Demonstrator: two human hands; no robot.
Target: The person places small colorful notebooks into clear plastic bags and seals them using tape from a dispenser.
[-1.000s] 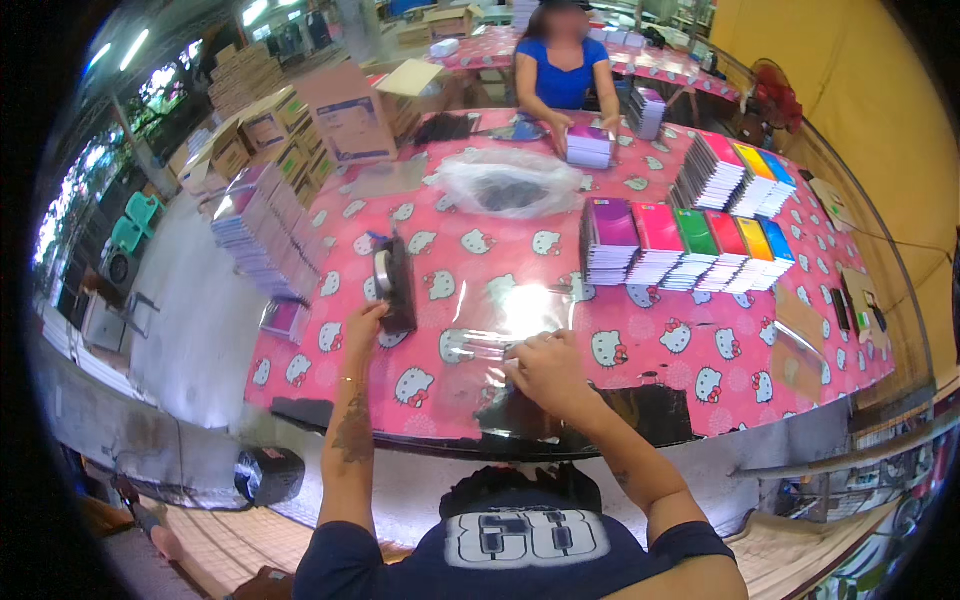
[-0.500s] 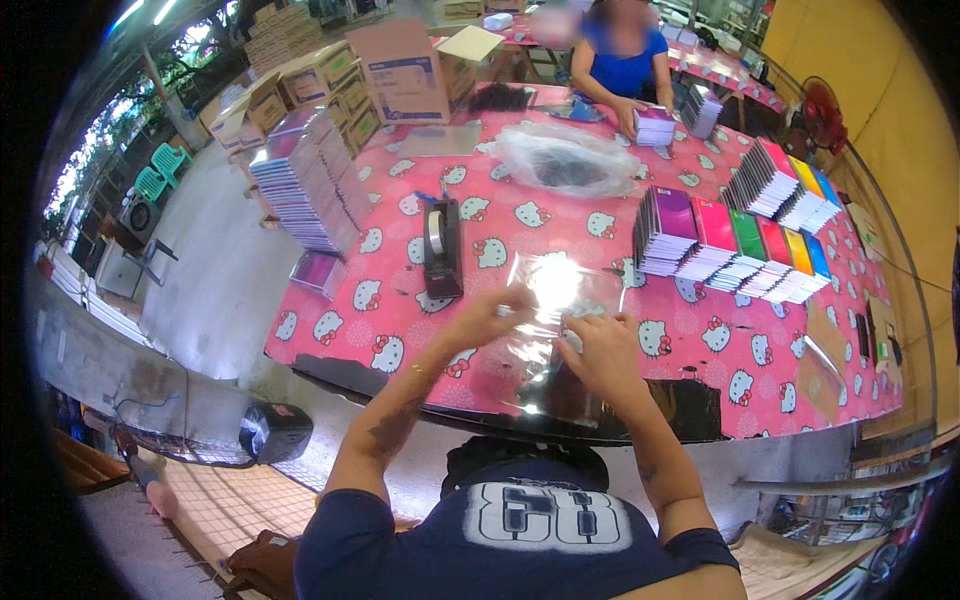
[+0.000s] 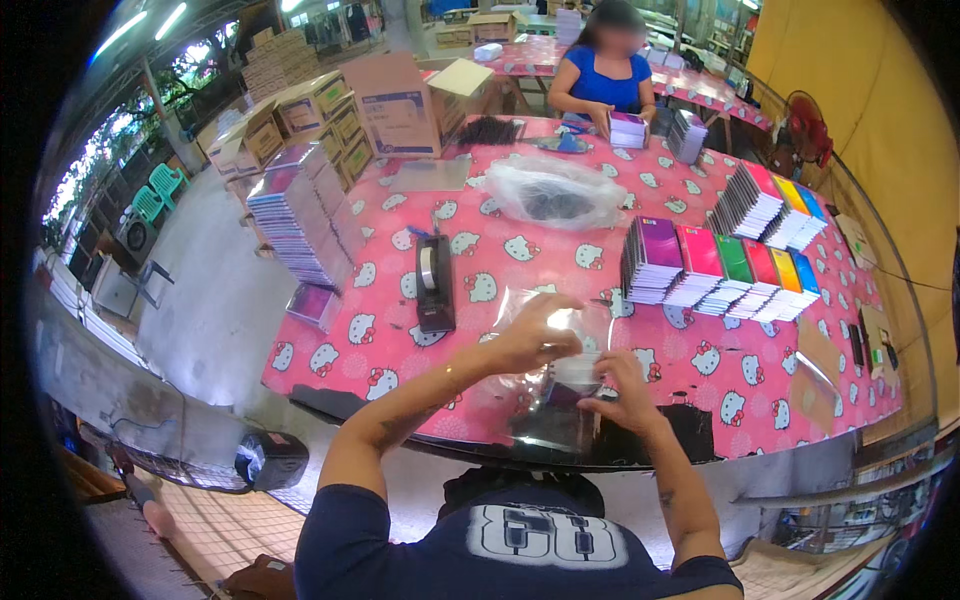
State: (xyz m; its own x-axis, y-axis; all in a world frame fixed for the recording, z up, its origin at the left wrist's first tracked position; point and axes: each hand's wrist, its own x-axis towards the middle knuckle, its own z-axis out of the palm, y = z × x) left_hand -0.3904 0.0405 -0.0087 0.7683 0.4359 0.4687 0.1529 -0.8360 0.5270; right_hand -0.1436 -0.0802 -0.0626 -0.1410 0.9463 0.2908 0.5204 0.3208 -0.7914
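Observation:
A clear, shiny plastic bag (image 3: 598,322) lies over the near edge of the table in front of me, glaring under the light. My left hand (image 3: 538,338) is bent over its left part, fingers curled on the film. On its right side my right hand (image 3: 628,392) has thumb and fingers hooked round the plastic. Between both hands shows a pale, whitish patch with a dark part below; glare blurs it, so I cannot tell what it is. Left of the bag stands a black tape dispenser (image 3: 434,285) with a roll of tape.
Stacks of colourful notebooks (image 3: 700,260) stand at the right. A tall notebook stack (image 3: 300,220) rises at the left edge, near cardboard boxes (image 3: 400,110). A bulky translucent plastic bag (image 3: 553,190) lies mid-table. Across the table, a person in blue holds notebooks (image 3: 627,130).
My left hand has moved right and a little nearer, beside my right hand, which has shifted slightly right and nearer. A pale patch now shows between them. The head view has tilted up slightly.

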